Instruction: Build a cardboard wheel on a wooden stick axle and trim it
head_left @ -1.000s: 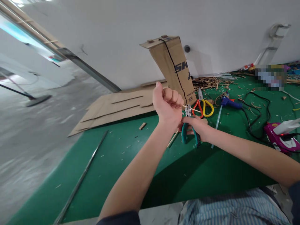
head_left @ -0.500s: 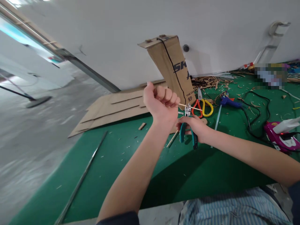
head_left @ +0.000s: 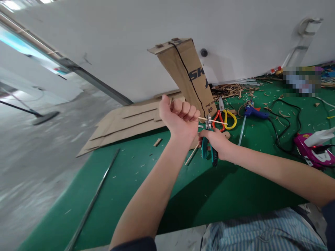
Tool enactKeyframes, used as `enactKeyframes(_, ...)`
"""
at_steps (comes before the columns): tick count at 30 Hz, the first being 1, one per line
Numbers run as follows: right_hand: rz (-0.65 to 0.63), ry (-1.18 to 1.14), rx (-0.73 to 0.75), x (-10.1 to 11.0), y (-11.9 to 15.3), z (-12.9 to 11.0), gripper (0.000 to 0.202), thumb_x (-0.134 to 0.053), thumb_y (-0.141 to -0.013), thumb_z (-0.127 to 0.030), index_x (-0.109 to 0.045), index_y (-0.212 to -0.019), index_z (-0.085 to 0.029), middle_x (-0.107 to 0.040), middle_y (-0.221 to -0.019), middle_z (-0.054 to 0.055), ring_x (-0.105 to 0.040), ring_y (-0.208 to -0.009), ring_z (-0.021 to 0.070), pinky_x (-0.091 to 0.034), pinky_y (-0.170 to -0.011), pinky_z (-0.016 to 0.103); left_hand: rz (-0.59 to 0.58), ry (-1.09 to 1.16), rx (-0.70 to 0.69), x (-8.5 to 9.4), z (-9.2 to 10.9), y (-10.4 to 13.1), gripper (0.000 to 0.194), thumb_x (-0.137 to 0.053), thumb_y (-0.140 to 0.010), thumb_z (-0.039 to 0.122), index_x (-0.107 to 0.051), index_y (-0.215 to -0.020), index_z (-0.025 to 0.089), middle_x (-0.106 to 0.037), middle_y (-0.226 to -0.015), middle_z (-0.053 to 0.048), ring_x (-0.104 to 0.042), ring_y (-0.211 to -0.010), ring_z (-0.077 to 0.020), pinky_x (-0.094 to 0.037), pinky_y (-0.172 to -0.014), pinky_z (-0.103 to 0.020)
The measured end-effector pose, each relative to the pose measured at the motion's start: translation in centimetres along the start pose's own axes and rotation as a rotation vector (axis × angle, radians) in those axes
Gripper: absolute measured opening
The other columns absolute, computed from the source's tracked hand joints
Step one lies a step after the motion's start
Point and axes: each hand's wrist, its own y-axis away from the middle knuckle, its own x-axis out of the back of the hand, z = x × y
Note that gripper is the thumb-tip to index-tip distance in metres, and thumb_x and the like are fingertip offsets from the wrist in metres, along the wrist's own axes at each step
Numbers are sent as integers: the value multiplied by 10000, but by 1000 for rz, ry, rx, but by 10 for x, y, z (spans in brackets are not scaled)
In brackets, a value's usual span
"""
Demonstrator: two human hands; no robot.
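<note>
My left hand (head_left: 180,115) is closed in a fist around a thin wooden stick (head_left: 219,121), which sticks out to the right of the fist. In my right hand (head_left: 216,139) is a pair of pliers (head_left: 208,125) with teal and black handles. The metal jaws are at the stick, a short way from my left fist; whether they bite into it I cannot tell. Behind the stick lie scissors (head_left: 230,120) with one red and one yellow handle. A second thin stick (head_left: 192,154) rests on the table below my left wrist.
A tall cardboard piece (head_left: 187,73) with a black cord leans by the wall. Flat cardboard sheets (head_left: 125,122) lie left on the green table (head_left: 136,202). A blue glue gun (head_left: 256,112), a magenta power strip (head_left: 312,150), a long dark strip (head_left: 95,197) and scraps lie around.
The view has shifted slightly. The pliers and both hands hold nearly the same place, with the pliers' handles turned a little.
</note>
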Motion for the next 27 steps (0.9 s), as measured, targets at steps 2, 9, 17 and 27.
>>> enactKeyframes(2,2,3,-5,0,0,0,181,-688,-687,-170,-529,-612,-212,-521,-589,-23,-506,-584,120,-428,-567,250,13,7,0,0,0,0,694,-357,-994,566,-78,-492,177,-44,-431,48,-76,-383,-79,-160,-380,-255)
enactKeyframes(9,-4,2,-8,-2,1,-3,182,-691,-701,-166,-531,-624,-204,-528,-611,-27,-508,-580,105,-428,-579,245,-32,54,-4,2,-3,-1,663,-319,-1017,490,-77,-483,183,-27,-445,50,-54,-382,-82,-138,-378,-266)
enactKeyframes(17,4,17,-18,-2,4,-4,200,-712,-689,-193,-523,-625,-213,-521,-609,-25,-505,-596,116,-433,-574,253,-1,87,-9,0,1,0,628,-265,-1029,445,-74,-487,191,-31,-438,51,-54,-373,-84,-118,-379,-274)
enactKeyframes(27,33,-33,-35,1,2,-3,145,-622,-727,-98,-537,-658,-194,-532,-601,-36,-519,-577,103,-444,-569,234,9,89,-26,6,7,-5,630,-317,-1013,449,-79,-494,183,-55,-424,47,-86,-358,-77,-131,-384,-266)
